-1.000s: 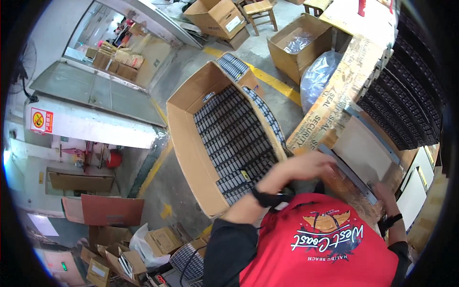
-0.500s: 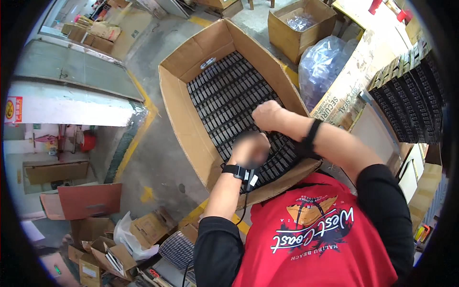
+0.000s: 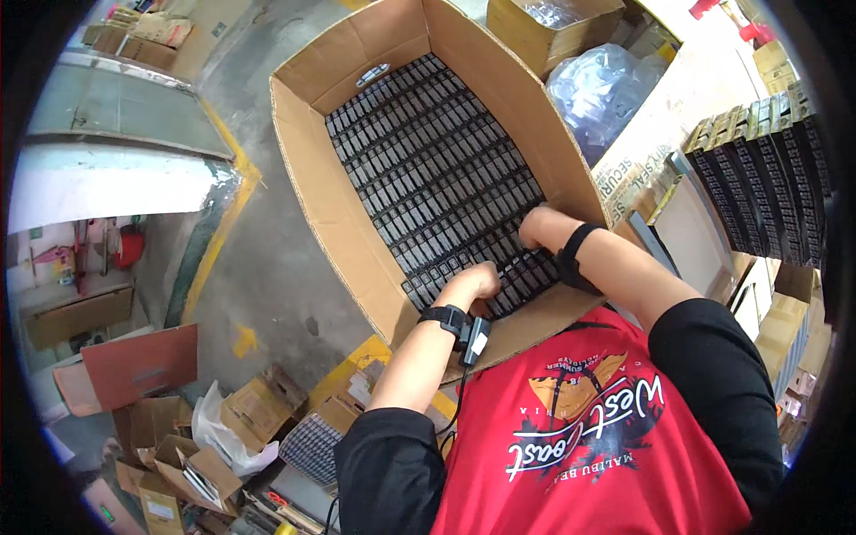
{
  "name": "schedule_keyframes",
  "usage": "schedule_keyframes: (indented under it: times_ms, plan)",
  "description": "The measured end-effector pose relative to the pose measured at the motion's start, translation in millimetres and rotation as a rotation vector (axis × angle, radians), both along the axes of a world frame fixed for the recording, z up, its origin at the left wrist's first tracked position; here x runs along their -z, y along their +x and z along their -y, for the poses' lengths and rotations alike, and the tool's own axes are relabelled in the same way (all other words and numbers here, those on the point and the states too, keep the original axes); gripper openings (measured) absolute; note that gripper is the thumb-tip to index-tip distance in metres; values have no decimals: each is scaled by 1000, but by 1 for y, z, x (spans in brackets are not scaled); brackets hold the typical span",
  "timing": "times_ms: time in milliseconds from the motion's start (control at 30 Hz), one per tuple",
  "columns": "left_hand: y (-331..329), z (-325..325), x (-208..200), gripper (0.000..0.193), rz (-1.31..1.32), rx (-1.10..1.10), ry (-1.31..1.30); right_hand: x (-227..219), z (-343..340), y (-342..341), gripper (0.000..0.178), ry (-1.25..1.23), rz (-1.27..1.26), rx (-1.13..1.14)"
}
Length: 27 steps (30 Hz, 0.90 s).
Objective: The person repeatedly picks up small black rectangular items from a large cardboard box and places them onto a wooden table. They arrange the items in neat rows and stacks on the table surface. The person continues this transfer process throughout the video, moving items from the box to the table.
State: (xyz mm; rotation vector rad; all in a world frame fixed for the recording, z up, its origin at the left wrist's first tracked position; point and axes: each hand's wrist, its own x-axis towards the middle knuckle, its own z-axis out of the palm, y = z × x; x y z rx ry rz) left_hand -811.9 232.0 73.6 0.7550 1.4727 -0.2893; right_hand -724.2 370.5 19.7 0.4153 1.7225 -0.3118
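Note:
A large open cardboard carton (image 3: 312,201) stands in front of me, its floor covered with tight rows of small black rectangular pieces (image 3: 428,152) with grey faces. Both hands reach inside, toward its near end. My left hand (image 3: 480,281) is closed, knuckles up, against the near rows. My right hand (image 3: 541,229) is also closed, farther right beside the carton's right wall. A row of the black pieces runs between them. The fingertips of both hands point down and are hidden, so what they grip cannot be made out. Black bands circle both wrists, and a small cabled device hangs at the left one.
To the right rises a tall stack of black strips (image 3: 758,178). Behind the carton are a smaller cardboard box (image 3: 557,40) and a clear plastic bag (image 3: 597,94). Flattened cartons and open boxes (image 3: 192,473) lie at lower left. Yellow lines (image 3: 223,223) mark the grey floor.
The view has shifted, so the carton appears higher and farther left. My right hand has moved down toward the near right side; my left has moved slightly right, lower among the near rows.

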Motion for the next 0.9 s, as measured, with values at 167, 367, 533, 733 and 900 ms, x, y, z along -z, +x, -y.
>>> schedule_keyframes:
  times_ms: [167, 367, 533, 733, 900]
  plan:
    - [8, -11, -27, 24, -91, 97, 81, 26, -3, 1, 29, -21, -45, 154]
    - [8, -3, -19, 30, 13, -146, 83, 13, -4, 8, 33, 65, -54, 200]
    - [4, 12, 4, 31, 167, -482, 13, 14, -12, 0, 37, -57, 178, 238]
    - [20, 11, -7, 26, 198, -560, 62, 7, 0, 11, 39, -48, 7, 372]
    - [37, 22, 23, 33, 107, -764, 101, 76, -17, 26, 32, -202, 50, 210]
